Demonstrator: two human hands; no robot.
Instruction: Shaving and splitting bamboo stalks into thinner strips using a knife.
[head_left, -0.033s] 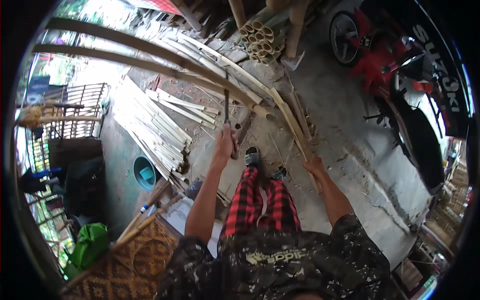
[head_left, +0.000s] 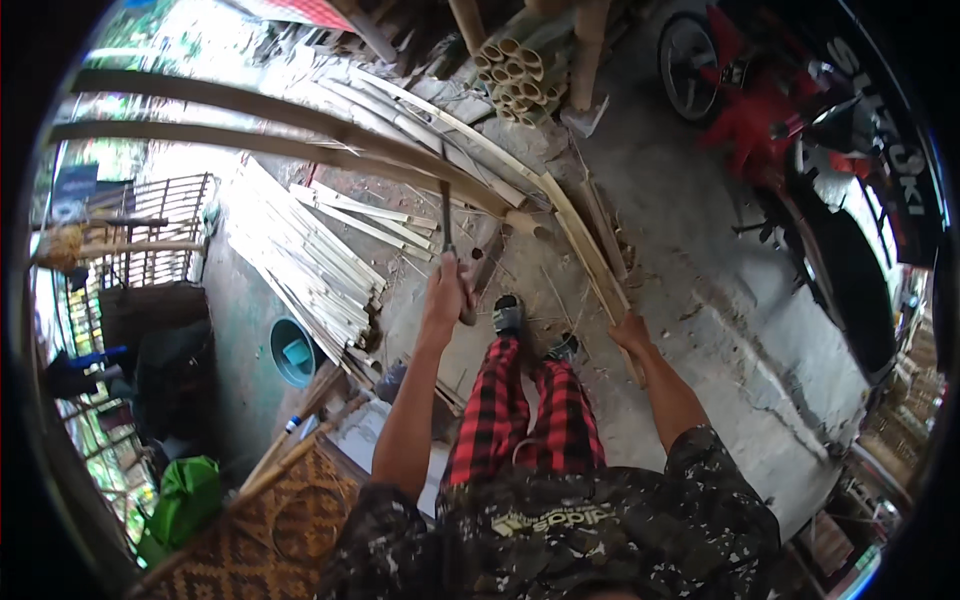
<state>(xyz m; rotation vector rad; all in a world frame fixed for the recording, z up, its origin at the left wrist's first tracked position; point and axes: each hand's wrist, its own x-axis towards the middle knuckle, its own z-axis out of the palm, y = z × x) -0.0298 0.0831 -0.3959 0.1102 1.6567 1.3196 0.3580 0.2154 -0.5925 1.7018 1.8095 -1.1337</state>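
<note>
My left hand (head_left: 446,292) is closed round the handle of a long, narrow-bladed knife (head_left: 446,215), its dark blade pointing away from me. The blade crosses two long bamboo strips (head_left: 300,118) that run in from the upper left and draw together near the centre; whether it touches or sits between them I cannot tell. Lower right of centre, my right hand (head_left: 630,334) grips the near end of a long split bamboo piece (head_left: 588,255), which slants away to the upper left. Its fingers wrap round the piece, and a short end sticks out below them.
Pale bamboo slats (head_left: 300,260) lie piled on the floor at left, beside a teal bucket (head_left: 294,350). Cut bamboo tubes (head_left: 515,75) are stacked at the back. A red and black motorcycle (head_left: 790,150) stands at right. A woven panel (head_left: 260,510) and green bag (head_left: 185,490) are near left.
The left ends of the two long bamboo strips sit lower in view. The knife and my left hand have shifted slightly left. My right hand keeps its grip.
</note>
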